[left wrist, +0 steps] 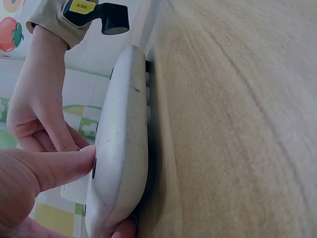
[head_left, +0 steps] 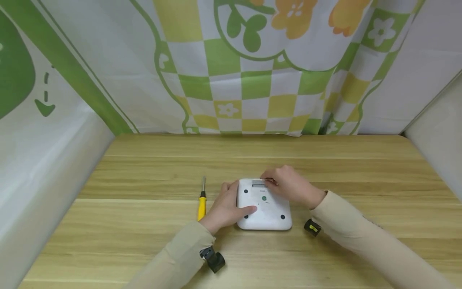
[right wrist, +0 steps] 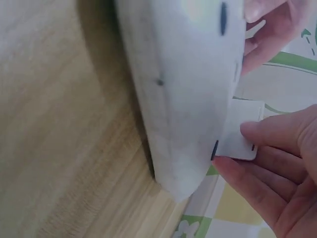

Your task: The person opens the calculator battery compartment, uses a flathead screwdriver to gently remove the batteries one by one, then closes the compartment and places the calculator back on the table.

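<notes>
A white desktop calculator (head_left: 268,218) lies face down on the table, its back with dark round feet and a green dot turned up; key edges (left wrist: 148,94) show under it. My left hand (head_left: 225,206) grips its left side, thumb on the back and fingers at the edge. At the far edge is an open battery compartment (head_left: 258,184). There my right hand (head_left: 290,185) pinches a small white battery cover (right wrist: 242,131) between thumb and fingers, tilted up from the back. Whether the cover still touches the calculator I cannot tell.
A screwdriver (head_left: 202,204) with a yellow handle lies left of my left hand, tip pointing away. The wooden table (head_left: 144,176) ends at a patterned curtain (head_left: 252,88). Small black cameras (head_left: 215,261) are strapped to both wrists.
</notes>
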A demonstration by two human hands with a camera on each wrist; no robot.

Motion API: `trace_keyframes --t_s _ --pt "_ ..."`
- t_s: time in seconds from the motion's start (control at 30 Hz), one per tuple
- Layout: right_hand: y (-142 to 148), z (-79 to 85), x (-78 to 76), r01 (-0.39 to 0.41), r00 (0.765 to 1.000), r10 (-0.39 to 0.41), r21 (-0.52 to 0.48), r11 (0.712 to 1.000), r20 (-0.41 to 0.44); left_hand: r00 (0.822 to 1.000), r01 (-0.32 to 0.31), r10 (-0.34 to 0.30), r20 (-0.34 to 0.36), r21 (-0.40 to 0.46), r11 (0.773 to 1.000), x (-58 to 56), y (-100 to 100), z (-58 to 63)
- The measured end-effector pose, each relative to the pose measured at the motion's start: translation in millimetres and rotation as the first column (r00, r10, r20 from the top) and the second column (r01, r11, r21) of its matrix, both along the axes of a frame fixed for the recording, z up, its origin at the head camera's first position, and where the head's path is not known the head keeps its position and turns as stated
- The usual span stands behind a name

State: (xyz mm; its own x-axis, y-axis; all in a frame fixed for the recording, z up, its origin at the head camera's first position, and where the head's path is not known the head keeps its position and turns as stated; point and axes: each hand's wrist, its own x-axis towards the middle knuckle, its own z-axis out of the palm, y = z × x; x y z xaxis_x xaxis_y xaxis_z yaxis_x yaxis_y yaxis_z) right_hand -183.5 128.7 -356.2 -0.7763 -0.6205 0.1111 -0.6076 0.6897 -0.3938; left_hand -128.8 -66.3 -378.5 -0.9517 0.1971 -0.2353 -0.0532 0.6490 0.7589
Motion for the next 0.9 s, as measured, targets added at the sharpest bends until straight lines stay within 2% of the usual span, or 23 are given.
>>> trace_keyframes --t_s 0.17,0.9 --pt "0.4 -2.7 1.9 0.034 0.999 -0.034 0.024 0.999 -0.005 1.000 0.005 -0.005 0.001 0.001 1.000 -0.2 0.7 -0.6" --pt "17.0 0.9 4.4 0.057 0.998 -0.058 -0.017 0.998 -0.026 1.000 -0.007 0.007 0.001 -0.001 1.000 0.0 0.2 -0.2"
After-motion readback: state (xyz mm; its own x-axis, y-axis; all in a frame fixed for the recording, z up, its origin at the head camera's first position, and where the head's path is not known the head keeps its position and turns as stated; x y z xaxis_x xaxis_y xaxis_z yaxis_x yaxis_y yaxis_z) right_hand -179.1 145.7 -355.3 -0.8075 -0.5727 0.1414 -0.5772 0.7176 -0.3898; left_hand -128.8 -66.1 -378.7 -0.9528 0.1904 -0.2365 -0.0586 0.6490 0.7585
